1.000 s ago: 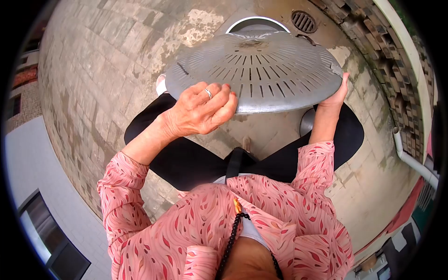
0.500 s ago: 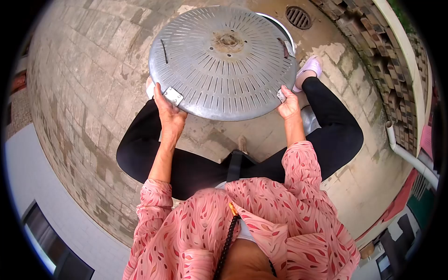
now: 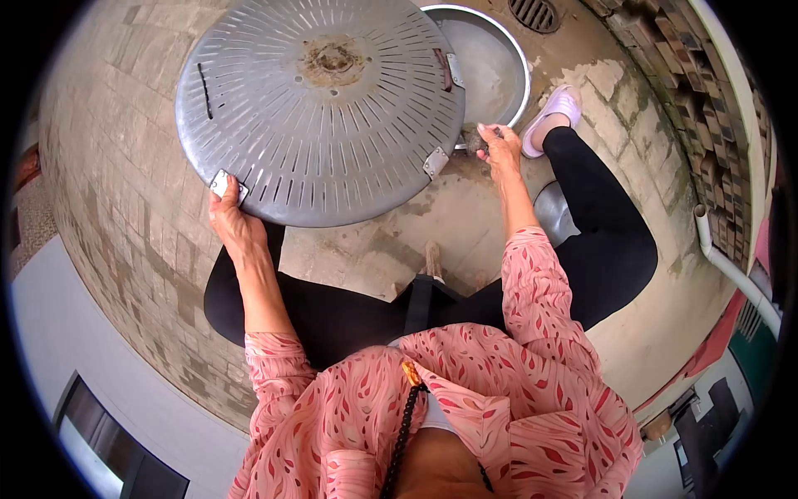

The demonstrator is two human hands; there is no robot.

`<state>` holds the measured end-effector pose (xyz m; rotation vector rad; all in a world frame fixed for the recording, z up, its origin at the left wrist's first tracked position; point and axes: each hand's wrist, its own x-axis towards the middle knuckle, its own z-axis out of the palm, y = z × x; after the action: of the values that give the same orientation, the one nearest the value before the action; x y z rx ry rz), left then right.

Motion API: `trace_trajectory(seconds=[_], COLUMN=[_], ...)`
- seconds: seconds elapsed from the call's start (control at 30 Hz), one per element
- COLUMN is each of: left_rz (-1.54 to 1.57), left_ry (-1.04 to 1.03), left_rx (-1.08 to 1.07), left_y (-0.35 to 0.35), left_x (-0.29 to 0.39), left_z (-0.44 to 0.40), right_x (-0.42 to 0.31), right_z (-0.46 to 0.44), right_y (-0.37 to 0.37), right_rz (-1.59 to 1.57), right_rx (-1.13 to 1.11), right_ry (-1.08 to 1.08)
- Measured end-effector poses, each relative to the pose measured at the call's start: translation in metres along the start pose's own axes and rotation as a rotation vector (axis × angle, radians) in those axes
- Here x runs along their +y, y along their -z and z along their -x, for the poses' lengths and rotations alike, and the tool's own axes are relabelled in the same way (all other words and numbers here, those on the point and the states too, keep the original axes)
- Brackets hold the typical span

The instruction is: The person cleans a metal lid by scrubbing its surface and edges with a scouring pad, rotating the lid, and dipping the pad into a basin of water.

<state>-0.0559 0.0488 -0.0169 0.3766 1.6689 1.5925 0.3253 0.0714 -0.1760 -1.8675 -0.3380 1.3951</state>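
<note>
A big round slotted metal steamer tray (image 3: pixel 332 141) tilts in front of me, with rust-brown staining at its centre and riveted metal tabs on its rim. My left hand (image 3: pixel 233 218) grips its near left edge at one of these tabs, thumb on top. Off the tray's right side, my right hand (image 3: pixel 500 154) is closed round a greyish scrubber (image 3: pixel 476 141), probably steel wool. Partly hidden behind the tray stands a wide metal basin (image 3: pixel 525 79) with cloudy water in it.
A smaller metal bowl (image 3: pixel 555 212) is on the ground beside my right leg. Beyond the basin is a drain grate (image 3: pixel 534 14) in the paving (image 3: pixel 125 166). Stacked bricks (image 3: pixel 706 141) and a white pipe (image 3: pixel 736 279) line the right side.
My left hand has moved the tray left, uncovering more of the basin. My right hand has let go of the tray's rim and now holds the scrubber.
</note>
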Motion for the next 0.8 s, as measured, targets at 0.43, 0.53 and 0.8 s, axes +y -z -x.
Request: trace_trajectory(seconds=[0.43, 0.53, 0.8], left_rz=[-0.120, -0.076, -0.063], left_ry=[-0.183, -0.151, -0.147], left_rx=[-0.032, -0.074, -0.078], left_y=[0.010, -0.001, 0.000], left_x=[-0.003, -0.002, -0.005], left_z=[-0.003, 0.005, 0.010], right_x=[-0.012, -0.030, -0.075], right_z=[-0.090, 0.004, 0.128], right_y=[-0.093, -0.154, -0.273], right_rz=[-0.535, 0.043, 0.212], right_rx=[-0.096, -0.191, -0.731], right_ry=[0.212, 0.841, 1.499])
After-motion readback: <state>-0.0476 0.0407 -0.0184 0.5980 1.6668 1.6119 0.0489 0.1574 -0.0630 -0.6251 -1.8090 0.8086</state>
